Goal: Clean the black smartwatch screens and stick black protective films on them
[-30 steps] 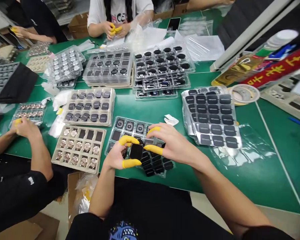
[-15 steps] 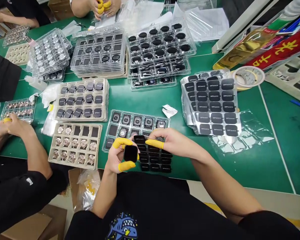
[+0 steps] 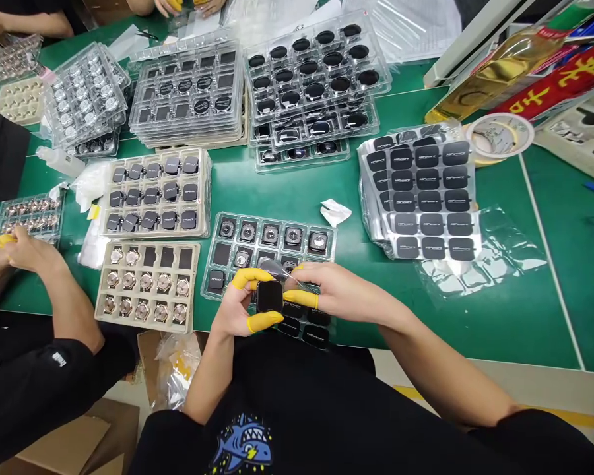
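Between the yellow-covered thumb and fingers of my left hand [image 3: 231,310] is a square smartwatch [image 3: 270,297], its black screen turned up towards me. My right hand [image 3: 344,289], with yellow finger covers too, pinches a clear sheet of black screen stickers [image 3: 316,336] beside the watch. This sheet bends up near my fingertips, and its lower rows hang by the table edge. Whether a sticker has come loose from it I cannot tell. Just beyond both hands lies a clear plastic tray [image 3: 216,219] with square watches in its pockets, partly covered by my hands.
More sticker sheets [image 3: 430,201] are piled at the right, near a tape roll [image 3: 499,138]. A beige tray of round watches [image 3: 146,282] and a stack of square-watch trays [image 3: 157,191] stand left. Clear tray stacks [image 3: 307,82] line the back. A co-worker's hands [image 3: 27,254] work at far left.
My right hand has moved slightly down and left, closer to the watch, and the sticker sheet now curls upward. The watch has shifted a little right and up. The whole view has moved slightly.
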A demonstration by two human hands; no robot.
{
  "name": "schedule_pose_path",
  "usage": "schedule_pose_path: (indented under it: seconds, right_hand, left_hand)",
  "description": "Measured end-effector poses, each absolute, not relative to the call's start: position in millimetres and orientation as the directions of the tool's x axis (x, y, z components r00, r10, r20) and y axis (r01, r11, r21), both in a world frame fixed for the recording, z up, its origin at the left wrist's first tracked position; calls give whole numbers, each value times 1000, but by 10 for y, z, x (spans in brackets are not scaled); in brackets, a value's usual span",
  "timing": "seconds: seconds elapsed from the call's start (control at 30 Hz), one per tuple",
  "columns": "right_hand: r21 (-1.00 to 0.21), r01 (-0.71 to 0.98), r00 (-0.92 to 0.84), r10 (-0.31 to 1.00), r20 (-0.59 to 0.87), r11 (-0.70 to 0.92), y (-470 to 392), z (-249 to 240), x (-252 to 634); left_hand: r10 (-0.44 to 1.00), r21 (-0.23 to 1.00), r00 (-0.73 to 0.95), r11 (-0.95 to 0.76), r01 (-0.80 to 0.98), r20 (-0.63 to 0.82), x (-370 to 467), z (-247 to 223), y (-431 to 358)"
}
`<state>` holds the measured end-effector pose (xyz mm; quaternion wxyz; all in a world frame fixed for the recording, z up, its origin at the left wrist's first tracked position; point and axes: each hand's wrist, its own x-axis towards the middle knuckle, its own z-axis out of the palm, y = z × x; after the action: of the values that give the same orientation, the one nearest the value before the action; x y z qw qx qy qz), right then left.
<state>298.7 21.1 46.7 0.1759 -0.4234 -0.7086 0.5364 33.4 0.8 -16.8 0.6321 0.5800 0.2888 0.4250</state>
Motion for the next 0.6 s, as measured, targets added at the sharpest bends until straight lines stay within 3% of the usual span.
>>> schedule_pose_path:
  seconds: [0.2, 0.37, 0.6]
  right_hand:
    - [-946, 249, -685, 653, -323, -207, 267, 379, 2964]
    - [-944, 239, -639, 696, -328, -226, 251, 367, 2945]
    - [-961, 234, -727, 628, -276, -151, 269, 347, 2953]
  left_hand:
    - [845, 907, 477, -23, -420, 243, 442, -4, 39]
    - [860, 864, 406, -76, -498, 310, 500, 139, 65]
    - [849, 869, 447, -27, -494, 280, 540, 98, 46]
